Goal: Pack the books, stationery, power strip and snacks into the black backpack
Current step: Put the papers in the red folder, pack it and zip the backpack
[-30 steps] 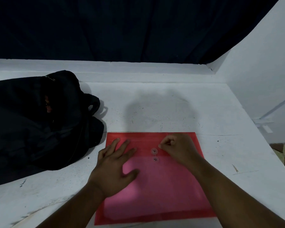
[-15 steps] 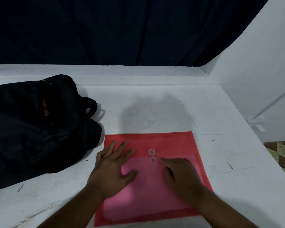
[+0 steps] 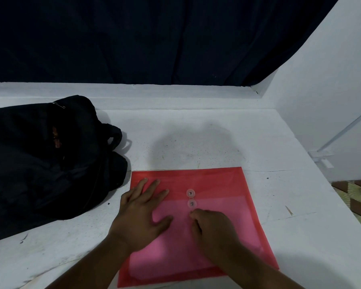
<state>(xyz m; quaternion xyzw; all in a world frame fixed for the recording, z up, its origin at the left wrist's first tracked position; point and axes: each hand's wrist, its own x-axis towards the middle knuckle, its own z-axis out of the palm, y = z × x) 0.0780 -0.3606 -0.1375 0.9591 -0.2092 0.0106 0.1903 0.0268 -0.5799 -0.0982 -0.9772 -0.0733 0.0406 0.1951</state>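
Head-camera view looking down: we saw a red plastic envelope (image 3: 206, 205) lying flat on the white surface (image 3: 196, 138), at its near edge, not yet packed. Its flap end, with two round string buttons (image 3: 191, 198), pointed to the far side, and its long axis appeared to run near to far, tilted slightly. Our left hand (image 3: 143, 213) rested flat on the envelope's left part, fingers straight and spread. Our right hand (image 3: 214, 230) lay on it just below the buttons, fingers bent; we could not tell whether they pinched anything. The black backpack (image 3: 44, 163) slumped to the left, close to the envelope's far-left corner. We judged the packing to be late, since no books, power strip or snacks were in sight; the envelope remained outside.
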